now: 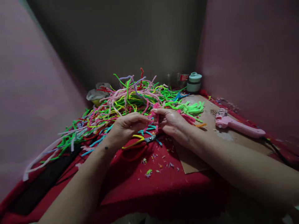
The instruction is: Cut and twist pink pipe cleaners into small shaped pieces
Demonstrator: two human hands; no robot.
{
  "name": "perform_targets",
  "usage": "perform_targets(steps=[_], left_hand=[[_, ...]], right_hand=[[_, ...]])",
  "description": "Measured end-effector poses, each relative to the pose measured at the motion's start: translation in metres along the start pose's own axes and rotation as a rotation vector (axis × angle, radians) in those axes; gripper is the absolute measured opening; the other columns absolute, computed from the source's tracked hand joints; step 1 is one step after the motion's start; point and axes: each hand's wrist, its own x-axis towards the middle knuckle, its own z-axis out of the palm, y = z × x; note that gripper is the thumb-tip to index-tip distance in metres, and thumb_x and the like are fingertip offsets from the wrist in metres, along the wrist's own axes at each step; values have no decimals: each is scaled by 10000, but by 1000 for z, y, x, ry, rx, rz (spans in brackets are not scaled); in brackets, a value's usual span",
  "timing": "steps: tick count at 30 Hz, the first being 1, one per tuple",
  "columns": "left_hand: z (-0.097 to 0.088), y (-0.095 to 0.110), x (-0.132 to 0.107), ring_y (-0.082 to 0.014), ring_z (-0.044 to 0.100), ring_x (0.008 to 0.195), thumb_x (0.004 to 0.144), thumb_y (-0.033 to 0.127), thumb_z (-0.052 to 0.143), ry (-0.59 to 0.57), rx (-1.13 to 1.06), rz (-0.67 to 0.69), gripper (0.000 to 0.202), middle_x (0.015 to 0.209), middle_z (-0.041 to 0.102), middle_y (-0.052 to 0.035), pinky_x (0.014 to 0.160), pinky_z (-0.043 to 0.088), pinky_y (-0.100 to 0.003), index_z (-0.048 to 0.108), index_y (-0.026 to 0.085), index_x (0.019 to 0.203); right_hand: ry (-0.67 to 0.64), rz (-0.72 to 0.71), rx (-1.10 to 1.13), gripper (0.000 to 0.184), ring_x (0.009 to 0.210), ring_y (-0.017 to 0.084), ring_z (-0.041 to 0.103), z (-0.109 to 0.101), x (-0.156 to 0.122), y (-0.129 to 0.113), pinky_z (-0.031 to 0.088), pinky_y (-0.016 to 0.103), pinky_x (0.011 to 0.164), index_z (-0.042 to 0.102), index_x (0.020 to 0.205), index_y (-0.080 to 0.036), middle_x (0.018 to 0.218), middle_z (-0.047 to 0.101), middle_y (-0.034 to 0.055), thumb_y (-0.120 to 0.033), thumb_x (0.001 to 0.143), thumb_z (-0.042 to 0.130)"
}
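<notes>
Both my hands meet in front of me over the worktop (163, 183), with the pink pipe cleaner (156, 115) between them. The right hand (173, 123) pinches it between thumb and fingers, and the left hand (127, 125) has its fingertips closed on the strand's left side. The piece is bent into a narrow, upright loop; in this dim light I can't make out whether its strands are twisted together or only folded.

I'd judge this one piece partly shaped, since both hands are on it. Just right of the hands, a green bundle (192, 107) and a pink bundle (187, 118) look already gathered, the green one on the cardboard (210, 109). Far more seems left unworked: a big tangled pile (130, 96) of loose pipe cleaners spreads behind and left of the hands. The yellow-handled pliers (149, 138) lie just below my fingers, not in use. Nearby fuzzy scraps (149, 173) suggest some trimming is done. What looks like a pink glue gun (241, 126) rests on the right, untouched.
</notes>
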Motion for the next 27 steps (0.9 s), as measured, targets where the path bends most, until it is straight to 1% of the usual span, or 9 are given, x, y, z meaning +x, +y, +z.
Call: perform_targets(steps=[3, 7, 10, 12, 14, 17, 21, 24, 27], left_hand=[[4, -3, 0, -121, 600, 779, 804, 230, 580, -24, 201, 217, 154, 872, 651, -31, 710, 452, -211, 714, 210, 876], [8, -4, 0, -93, 581, 722, 798, 210, 589, 40, 328, 356, 141, 834, 612, -18, 633, 437, -181, 717, 223, 856], [8, 1, -1, -115, 586, 822, 802, 205, 585, 67, 280, 359, 137, 909, 606, -36, 695, 456, -198, 712, 213, 852], [6, 6, -2, -138, 588, 891, 816, 208, 567, 62, 194, 316, 138, 974, 621, -53, 754, 462, -224, 700, 194, 849], [3, 10, -3, -139, 597, 837, 825, 225, 556, 53, 122, 247, 138, 914, 645, -50, 740, 468, -234, 684, 173, 832], [0, 15, -5, -121, 588, 715, 807, 248, 584, 69, 113, 169, 126, 776, 650, -22, 674, 464, -220, 675, 162, 826], [-5, 16, -6, -116, 583, 694, 798, 251, 590, 78, 236, 181, 137, 760, 655, -18, 629, 439, -210, 683, 159, 838], [-5, 13, -6, -92, 533, 617, 808, 224, 558, 62, 464, 246, 141, 689, 605, -5, 582, 397, -204, 684, 162, 803], [-2, 8, -5, -94, 511, 612, 807, 203, 532, 81, 679, 289, 136, 677, 572, -3, 578, 374, -209, 658, 161, 776]], right_hand=[[-36, 24, 2, 197, 428, 75, 429, 2, -3, 3, 335, 228, 450, 551, 549, -133, 431, 514, -25, -23, 712, 548], [-70, 58, -20, 200, 433, 79, 444, 2, -5, 5, 338, 223, 452, 537, 522, -134, 427, 514, -22, -29, 692, 549], [-104, -24, -58, 185, 428, 74, 439, 1, -5, 7, 330, 221, 453, 527, 491, -131, 425, 506, -25, -23, 638, 556], [-157, -101, -122, 171, 427, 71, 436, -1, -5, 10, 320, 221, 452, 520, 468, -131, 426, 501, -28, -35, 601, 569], [-216, -154, -208, 155, 424, 71, 427, -4, -6, 12, 308, 225, 445, 514, 460, -136, 432, 494, -32, -68, 581, 585], [-257, -207, -347, 165, 383, 66, 369, -5, -7, 14, 260, 232, 406, 489, 450, -151, 401, 442, -46, -123, 579, 588], [-240, -233, -458, 124, 377, 68, 374, -5, -10, 13, 274, 231, 405, 507, 467, -149, 395, 441, -49, -133, 562, 585], [-236, -245, -552, 79, 386, 71, 389, -6, -10, 11, 291, 231, 415, 550, 501, -140, 419, 476, -44, -157, 562, 596], [-247, -270, -605, 63, 401, 70, 380, -8, -9, 11, 285, 234, 421, 581, 523, -138, 449, 495, -39, -181, 567, 597]])
